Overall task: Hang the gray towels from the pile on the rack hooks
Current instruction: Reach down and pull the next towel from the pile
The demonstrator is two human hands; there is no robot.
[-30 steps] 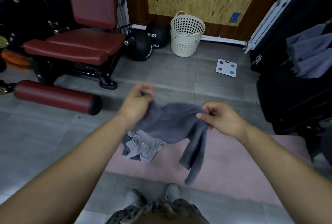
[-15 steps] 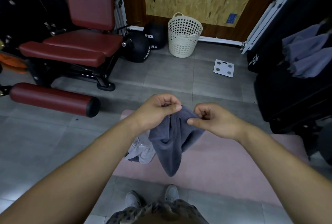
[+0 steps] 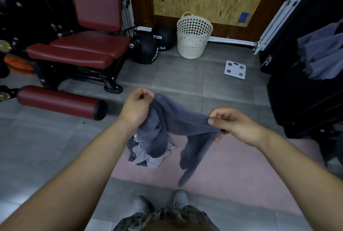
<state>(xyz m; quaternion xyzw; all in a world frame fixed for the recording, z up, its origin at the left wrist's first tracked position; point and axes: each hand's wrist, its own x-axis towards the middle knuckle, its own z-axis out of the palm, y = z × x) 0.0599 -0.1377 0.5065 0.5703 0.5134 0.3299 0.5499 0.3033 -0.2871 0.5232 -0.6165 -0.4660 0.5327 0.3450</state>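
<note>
A dark gray towel [image 3: 178,119] is stretched between my two hands above the floor. My left hand [image 3: 136,106] is closed on its upper left edge, and my right hand [image 3: 232,121] pinches its right edge. Both loose ends droop down. Beneath them a small pile of gray and pale towels [image 3: 148,154] lies on the left end of a pink mat [image 3: 241,175]. At the right edge, gray towels [image 3: 319,54] hang on a dark rack [image 3: 306,101]; its hooks are not visible.
A red padded exercise bench [image 3: 83,49] with a roller pad [image 3: 61,101] stands at the left. Two black medicine balls [image 3: 154,45], a cream perforated basket [image 3: 194,36] and a white scale [image 3: 234,69] lie at the back. My shoes [image 3: 161,203] stand on gray tiles.
My hands, close together half a second ago with the towel bunched between them, have moved apart, spreading the towel sideways. The right hand has shifted right and lower.
</note>
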